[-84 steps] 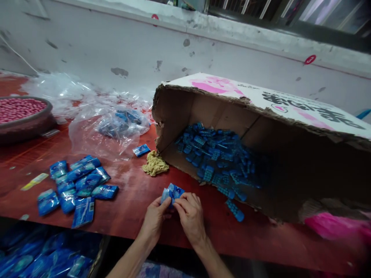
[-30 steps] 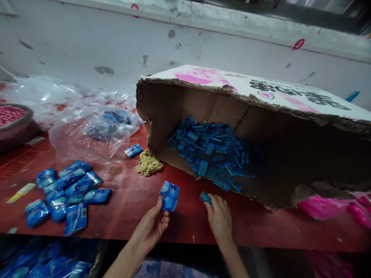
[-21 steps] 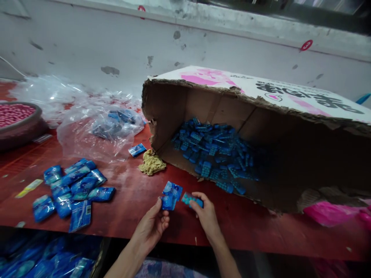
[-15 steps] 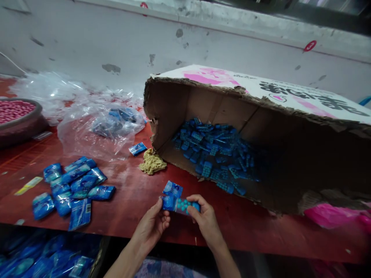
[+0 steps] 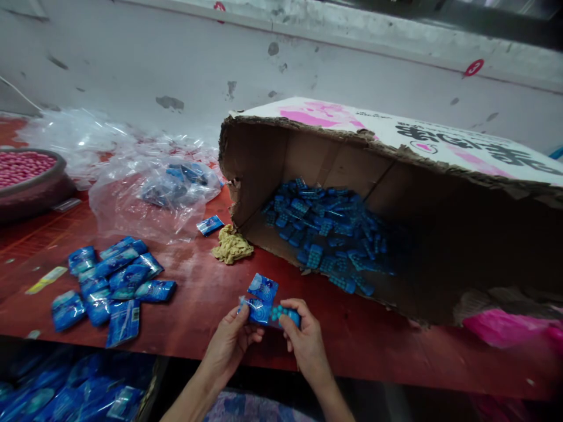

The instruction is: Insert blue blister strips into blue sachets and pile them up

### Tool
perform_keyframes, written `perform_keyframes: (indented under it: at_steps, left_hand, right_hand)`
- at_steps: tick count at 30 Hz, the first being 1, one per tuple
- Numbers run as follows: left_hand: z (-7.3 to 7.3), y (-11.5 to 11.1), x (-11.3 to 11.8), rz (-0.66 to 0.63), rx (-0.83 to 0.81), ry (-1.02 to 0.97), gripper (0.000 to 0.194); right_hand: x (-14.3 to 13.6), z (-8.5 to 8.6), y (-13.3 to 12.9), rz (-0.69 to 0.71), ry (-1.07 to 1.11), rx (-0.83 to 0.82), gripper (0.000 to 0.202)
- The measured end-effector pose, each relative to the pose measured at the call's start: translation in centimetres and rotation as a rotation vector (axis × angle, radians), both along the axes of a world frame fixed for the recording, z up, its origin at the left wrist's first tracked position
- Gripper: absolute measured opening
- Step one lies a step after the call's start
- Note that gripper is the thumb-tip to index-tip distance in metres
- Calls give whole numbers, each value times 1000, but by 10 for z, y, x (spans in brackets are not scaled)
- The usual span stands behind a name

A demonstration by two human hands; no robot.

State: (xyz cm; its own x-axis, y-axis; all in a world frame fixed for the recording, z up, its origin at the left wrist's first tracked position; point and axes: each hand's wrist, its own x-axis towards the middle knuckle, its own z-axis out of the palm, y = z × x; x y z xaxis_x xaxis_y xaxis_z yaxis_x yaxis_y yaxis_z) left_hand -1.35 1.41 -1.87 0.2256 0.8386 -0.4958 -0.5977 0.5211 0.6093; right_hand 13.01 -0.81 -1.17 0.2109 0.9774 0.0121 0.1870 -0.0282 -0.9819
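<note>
My left hand (image 5: 233, 335) pinches the left end of a shiny blue printed packet (image 5: 258, 311) between thumb and fingers. My right hand (image 5: 303, 334) grips a small pack of turquoise balls (image 5: 292, 317) with a blue end. The two meet in front of me over the table edge; the packet overlaps the left part of the pack, and whether the pack is inside it I cannot tell. Just beyond them, flat on the red table, lies a blue printed piece (image 5: 263, 287). Fingertips hide parts of both held things.
A torn cardboard box (image 5: 308, 143) on its side holds many small blue packs (image 5: 314, 256). Filled blue packets (image 5: 127, 281) lie left, near a clear plastic bag (image 5: 109, 202) and a yellow lump (image 5: 231, 245). A bowl (image 5: 53, 181) holds pink balls. Below left is a container of blue packets (image 5: 79, 387).
The packet and the pack have come closer together, with more of the turquoise balls now covered. My right hand has shifted slightly left. The things on the table stay in place.
</note>
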Motion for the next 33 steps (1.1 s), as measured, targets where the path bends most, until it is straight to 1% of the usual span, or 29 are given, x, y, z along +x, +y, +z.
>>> perform_keyframes:
  at_steps: [2,5,8,10,12,14,15,17,18,20,22,26,28,30,33]
  left_hand:
    - [1,0,3,20,-12,28,20]
    - [0,-1,7,57,-102,-7,20]
    - [-1,-2,8,77,-176,-60,16]
    - [0,-1,5,84,-190,-56,11]
    - [4,1,0,58,-200,-54,6]
    - [9,4,-7,-22,-188,-73,7]
    - [11,5,-9,-72,-173,-88,9]
    - [16,7,-13,-158,-125,-121,16]
    - [17,7,-13,-189,-102,-140,19]
    - [17,7,-13,-224,-74,-169,22]
    - [16,7,-12,-250,-60,-187,24]
    - [16,7,-12,-305,-42,-218,23]
    - [18,7,-12,-321,-23,-227,21]
    - [19,6,-11,-315,-15,-224,22]
    - [18,4,-8,-270,-37,-211,21]
  right_hand:
    - [-8,-5,-3,-33,-66,67,13]
    - [-20,-14,-9,-29,-185,167,14]
    - [-25,-19,-14,32,-248,184,25]
    - [-23,-15,-16,131,-236,157,34]
    - [-17,-7,-17,261,-165,113,38]
    - [-9,-1,-14,369,-4,53,40]
    - [-5,0,-12,402,99,23,41]
    - [1,-4,-7,413,271,-19,48]
    - [3,-7,-4,400,319,-25,53]
    - [5,-15,2,373,348,-6,64]
    - [5,-20,5,382,380,12,70]
    - [4,-16,8,487,528,-11,72]
    - [3,-12,9,514,573,-12,71]
    - [3,-10,10,510,564,-16,69]
    - [2,-10,9,484,515,-20,69]
